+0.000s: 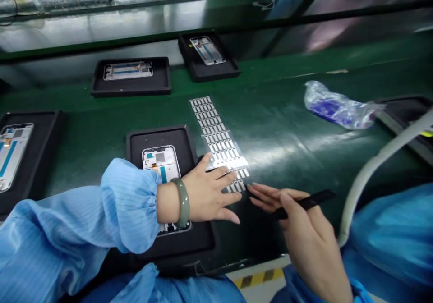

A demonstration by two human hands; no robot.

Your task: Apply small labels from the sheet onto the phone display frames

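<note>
My left hand [207, 192], with a green bangle at the wrist, lies flat with fingers spread on the near end of a clear sheet of small grey stickers [216, 136]. It reaches across a black tray [182, 145] that holds a phone frame [160, 163]. My right hand [297, 224] grips black tweezers [304, 202], their tip pointing at the lowest stickers beside my left fingertips.
Three more black trays with phone frames sit on the green belt: far left [37, 149], back left [130, 89] and back centre [216, 71]. A crumpled plastic bag [338, 109] lies at right. A white cable [375, 167] crosses the right side. Yellow-black tape [260, 277] marks the near edge.
</note>
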